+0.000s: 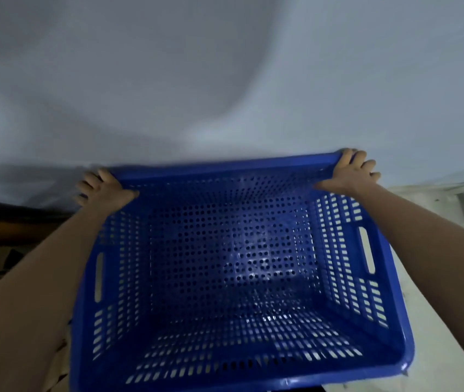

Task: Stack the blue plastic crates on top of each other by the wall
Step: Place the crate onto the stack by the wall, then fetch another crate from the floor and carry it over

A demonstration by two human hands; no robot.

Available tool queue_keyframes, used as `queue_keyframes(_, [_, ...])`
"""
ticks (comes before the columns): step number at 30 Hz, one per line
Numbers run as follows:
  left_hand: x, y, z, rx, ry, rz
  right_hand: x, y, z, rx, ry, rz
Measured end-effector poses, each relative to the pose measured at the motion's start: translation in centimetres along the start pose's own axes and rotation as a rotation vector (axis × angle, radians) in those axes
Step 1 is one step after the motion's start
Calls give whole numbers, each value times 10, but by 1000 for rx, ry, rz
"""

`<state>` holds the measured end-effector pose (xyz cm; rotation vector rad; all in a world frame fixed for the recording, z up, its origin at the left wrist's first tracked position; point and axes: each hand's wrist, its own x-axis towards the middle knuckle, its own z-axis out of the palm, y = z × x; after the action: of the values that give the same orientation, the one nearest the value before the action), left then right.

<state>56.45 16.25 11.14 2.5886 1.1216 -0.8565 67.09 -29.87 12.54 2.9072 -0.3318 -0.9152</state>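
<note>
Between the two gripping hands, right up against the pale wall (pixel 225 80), a blue crate (pixel 233 278) sits open side up, the left hand (pixel 106 190) wrapped over its far left corner and the right hand (pixel 351 174) over its far right corner, fingers curled and clamped on the rim with the thumbs pressing the inner face. Through the perforated floor below the fingers I see only dark and glints, so I cannot tell whether it already rests on another crate. My guess is this one is being seated, with release left.
</note>
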Motion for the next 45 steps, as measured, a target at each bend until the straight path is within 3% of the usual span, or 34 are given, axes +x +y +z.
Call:
queue_keyframes(3, [3, -2, -7, -46, -33, 15, 1, 4, -5, 73, 14, -74])
queue_keyframes(8, [-30, -35, 7, -33, 158, 275, -29, 54, 13, 509, 113, -235])
queue_keyframes(13, [-107, -127, 67, -2, 220, 346, -129, 116, 107, 495, 152, -60])
queue_keyframes(15, [-150, -165, 106, 12, 169, 246, -177, 137, 143, 491, 153, 18])
queue_keyframes(18, [-194, -193, 141, 6, -49, 119, -230, 159, 179, 514, 83, 120])
queue_keyframes(20, [-211, -204, 160, 11, -9, 147, -244, 161, 191, 560, 58, 196])
queue_keyframes(22, [-230, -198, 170, -13, 32, 177, -243, 156, 195, 547, 71, 217])
queue_keyframes(25, [-248, -196, 178, -62, -65, 100, -238, 156, 197, 492, 71, 211])
queue_keyframes(32, [-248, -191, 162, -5, 0, 11, -234, 170, 172, 499, -175, 157])
queue_keyframes(37, [-263, -140, 108, 13, 3, -98, -257, 188, 156, 459, -127, 107])
queue_keyframes(45, [-303, -15, 68, 201, -41, 297, -310, 255, 151, 624, -45, 189])
